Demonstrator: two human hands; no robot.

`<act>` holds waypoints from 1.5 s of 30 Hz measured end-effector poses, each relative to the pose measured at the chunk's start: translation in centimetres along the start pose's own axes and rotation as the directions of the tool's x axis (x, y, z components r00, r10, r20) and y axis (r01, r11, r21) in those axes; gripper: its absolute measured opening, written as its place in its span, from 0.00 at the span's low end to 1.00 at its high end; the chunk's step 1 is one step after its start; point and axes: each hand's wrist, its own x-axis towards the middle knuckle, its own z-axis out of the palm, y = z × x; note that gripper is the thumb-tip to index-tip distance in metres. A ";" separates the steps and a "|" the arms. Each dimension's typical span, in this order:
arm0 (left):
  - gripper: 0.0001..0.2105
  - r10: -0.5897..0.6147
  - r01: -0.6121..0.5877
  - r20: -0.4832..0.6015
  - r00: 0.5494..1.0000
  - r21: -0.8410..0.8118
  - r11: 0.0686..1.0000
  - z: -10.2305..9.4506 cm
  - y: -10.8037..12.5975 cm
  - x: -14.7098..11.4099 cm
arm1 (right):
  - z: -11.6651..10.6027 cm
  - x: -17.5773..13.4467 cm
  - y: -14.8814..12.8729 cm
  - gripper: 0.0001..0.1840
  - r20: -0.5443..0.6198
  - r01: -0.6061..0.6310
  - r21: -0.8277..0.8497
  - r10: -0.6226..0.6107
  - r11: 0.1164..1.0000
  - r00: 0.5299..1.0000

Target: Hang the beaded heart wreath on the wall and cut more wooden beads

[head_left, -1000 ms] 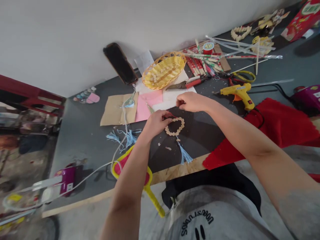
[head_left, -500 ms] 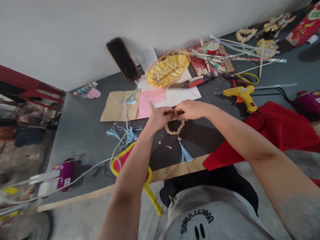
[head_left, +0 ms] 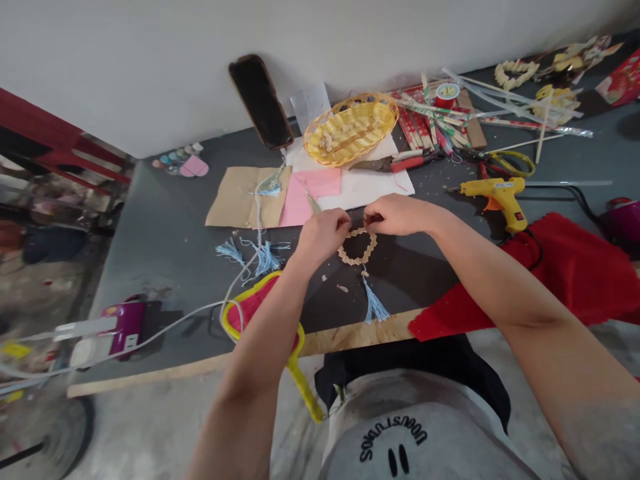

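A bracelet of pale beads [head_left: 356, 262] forms a ring on the dark tabletop. From its near side a light blue tassel [head_left: 374, 303] runs toward the table edge, below a small bead. At the ring's far left side is my left hand [head_left: 324, 235], fingers curled into a pinch. My right hand [head_left: 397, 215] pinches just beyond the far right side of the ring, a short gap from the left. What sits between the fingertips is too small to make out. Small scraps lie left of the tassel.
Loose blue tassels [head_left: 265, 259] and a yellow-rimmed racket-shaped thing [head_left: 299, 343] lie left. Behind are a yellow basket [head_left: 313, 143], pliers [head_left: 373, 165] and a propped phone [head_left: 260, 100]. A yellow glue gun [head_left: 500, 193] and red cloth [head_left: 575, 267] are right.
My hands have moved apart from each other above the bracelet; they were together before. The whole view has shifted slightly. The bracelet and tassel stay in nearly the same place on the table.
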 end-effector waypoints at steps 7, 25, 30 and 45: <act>0.10 0.052 -0.044 0.048 0.998 -0.148 0.988 -0.7 -0.7 -0.3 | -0.1 0.0 0.2 0.06 -0.043 -0.014 0.009 0.015 1.000 0.999; 0.08 0.157 -0.151 0.106 0.982 -0.059 0.987 -0.4 -1.1 -0.6 | 0.7 -0.3 -1.7 0.08 -0.042 0.008 0.012 -0.008 1.000 0.999; 0.08 0.137 -0.123 0.081 0.987 -0.167 0.978 -0.6 -1.2 -0.6 | 0.7 -0.4 -2.0 0.08 -0.060 0.004 -0.034 -0.006 0.999 0.998; 0.08 0.092 -0.078 0.059 0.994 -0.206 0.975 0.0 -1.8 -0.1 | 1.2 -0.2 -1.9 0.11 -0.131 0.067 0.213 -0.040 0.975 0.991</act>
